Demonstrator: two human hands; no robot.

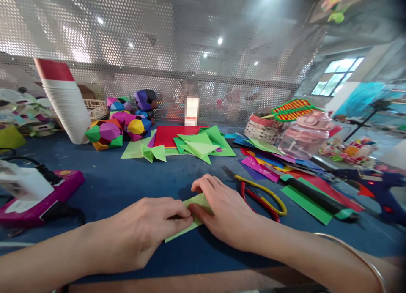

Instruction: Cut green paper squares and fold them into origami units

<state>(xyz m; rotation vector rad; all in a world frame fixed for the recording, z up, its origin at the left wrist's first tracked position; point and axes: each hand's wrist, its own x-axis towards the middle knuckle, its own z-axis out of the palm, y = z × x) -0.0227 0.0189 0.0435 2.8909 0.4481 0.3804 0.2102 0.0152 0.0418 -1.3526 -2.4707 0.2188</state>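
Watching from afar through the head camera, I found the light green paper (198, 198) lying on the blue tabletop (108, 179), directly between both hands. Its long axis ran diagonally, from a near left corner to a far right end. The left hand (146, 231) was nearer that corner, its fingers bunched and clamped on the paper; the right hand (228, 212) held the far end, thumb laid across, other fingers curled over. Their undersides were hidden, so I judged that grip only roughly. Scissors (256, 183) lay just beyond the right wrist.
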